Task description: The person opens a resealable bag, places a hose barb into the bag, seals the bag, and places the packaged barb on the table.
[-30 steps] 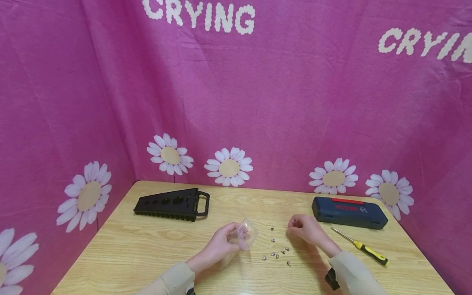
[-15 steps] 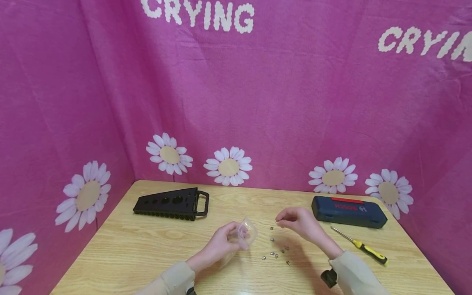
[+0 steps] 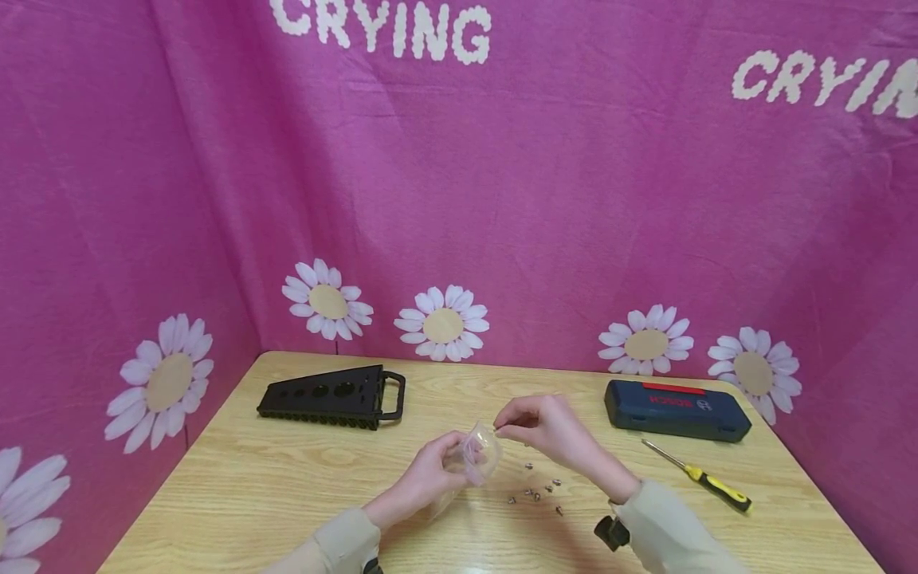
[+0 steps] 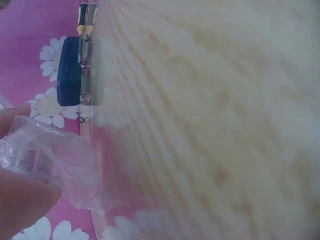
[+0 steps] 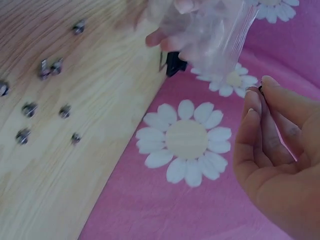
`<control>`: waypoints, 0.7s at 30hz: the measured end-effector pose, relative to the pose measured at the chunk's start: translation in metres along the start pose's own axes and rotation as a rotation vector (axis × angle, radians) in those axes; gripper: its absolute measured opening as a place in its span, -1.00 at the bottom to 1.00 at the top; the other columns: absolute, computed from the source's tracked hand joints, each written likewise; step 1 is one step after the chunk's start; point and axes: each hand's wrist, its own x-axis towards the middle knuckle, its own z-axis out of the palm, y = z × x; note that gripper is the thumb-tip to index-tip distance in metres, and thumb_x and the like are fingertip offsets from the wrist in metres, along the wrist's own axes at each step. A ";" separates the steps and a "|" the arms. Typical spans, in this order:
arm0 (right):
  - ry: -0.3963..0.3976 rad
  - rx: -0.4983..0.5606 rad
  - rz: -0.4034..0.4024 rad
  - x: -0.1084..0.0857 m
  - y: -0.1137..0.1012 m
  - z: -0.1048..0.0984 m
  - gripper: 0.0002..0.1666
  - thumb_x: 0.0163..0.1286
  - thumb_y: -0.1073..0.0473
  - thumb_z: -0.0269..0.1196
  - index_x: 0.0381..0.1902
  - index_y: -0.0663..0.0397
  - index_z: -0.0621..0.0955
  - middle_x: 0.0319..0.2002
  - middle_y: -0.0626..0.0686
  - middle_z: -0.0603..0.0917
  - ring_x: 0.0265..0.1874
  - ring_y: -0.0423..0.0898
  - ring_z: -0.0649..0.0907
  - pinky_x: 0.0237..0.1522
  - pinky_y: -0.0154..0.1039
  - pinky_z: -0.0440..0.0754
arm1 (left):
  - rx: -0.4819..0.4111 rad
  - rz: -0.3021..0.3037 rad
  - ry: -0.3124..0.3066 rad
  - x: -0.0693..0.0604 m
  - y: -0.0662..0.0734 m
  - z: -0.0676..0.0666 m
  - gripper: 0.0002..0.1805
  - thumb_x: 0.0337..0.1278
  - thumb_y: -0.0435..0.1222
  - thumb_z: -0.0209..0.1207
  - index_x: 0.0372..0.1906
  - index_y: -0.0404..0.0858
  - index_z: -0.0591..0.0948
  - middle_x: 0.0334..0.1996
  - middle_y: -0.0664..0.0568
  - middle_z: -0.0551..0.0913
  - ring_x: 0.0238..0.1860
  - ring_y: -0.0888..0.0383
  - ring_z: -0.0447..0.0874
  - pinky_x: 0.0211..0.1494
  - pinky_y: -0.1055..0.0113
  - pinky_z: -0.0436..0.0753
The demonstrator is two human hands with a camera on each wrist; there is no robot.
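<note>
My left hand (image 3: 423, 482) holds a clear plastic bag (image 3: 484, 458) above the table, its mouth spread toward the right. Between thumb and fingertips of my right hand (image 3: 554, 437) is a small screw (image 5: 260, 89), mostly hidden by the fingers. That hand is right at the bag's upper edge; the right wrist view shows a gap between the screw and the bag (image 5: 220, 40). Several small metal screws (image 5: 29, 109) lie scattered on the tabletop below the right hand. In the left wrist view the bag (image 4: 65, 165) is pinched between thumb and finger.
A black slotted rack with a handle (image 3: 323, 396) lies at the back left of the wooden table (image 3: 208, 486). At the right are a dark blue BOSCH case (image 3: 677, 414) and a yellow-and-black screwdriver (image 3: 720, 490). A pink flowered curtain (image 3: 538, 199) stands behind.
My right hand has lifted from the table and moved left to the bag's mouth with the screw pinched in it. The left hand and bag have stayed in place.
</note>
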 end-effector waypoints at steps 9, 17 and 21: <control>-0.034 -0.001 -0.014 0.009 -0.007 0.011 -0.95 0.23 0.29 0.39 -0.32 0.12 0.74 -0.39 0.01 0.80 -0.41 -0.41 0.66 -0.30 -0.46 0.69 | -0.021 -0.002 -0.014 0.001 0.000 0.000 -0.56 0.01 -0.41 0.40 0.05 -0.23 0.57 -0.01 -0.11 0.74 0.15 -0.06 0.64 0.31 -0.10 0.54; -0.027 0.009 0.001 0.007 -0.004 0.007 -0.93 0.25 0.29 0.37 -0.30 0.16 0.73 -0.36 0.02 0.79 -0.39 -0.38 0.66 -0.27 -0.42 0.71 | -0.016 -0.003 -0.005 0.001 0.001 0.001 -0.52 -0.01 -0.41 0.41 0.08 -0.25 0.56 0.07 -0.12 0.69 0.23 -0.10 0.58 0.33 -0.10 0.52; -0.008 0.004 0.039 0.003 0.002 0.002 -0.92 0.26 0.25 0.38 -0.30 0.14 0.73 -0.35 0.01 0.79 -0.39 -0.39 0.66 -0.26 -0.42 0.71 | -0.037 -0.003 -0.009 0.000 0.002 0.001 -0.54 -0.01 -0.42 0.39 0.06 -0.25 0.56 0.04 -0.14 0.72 0.19 -0.09 0.62 0.34 -0.10 0.52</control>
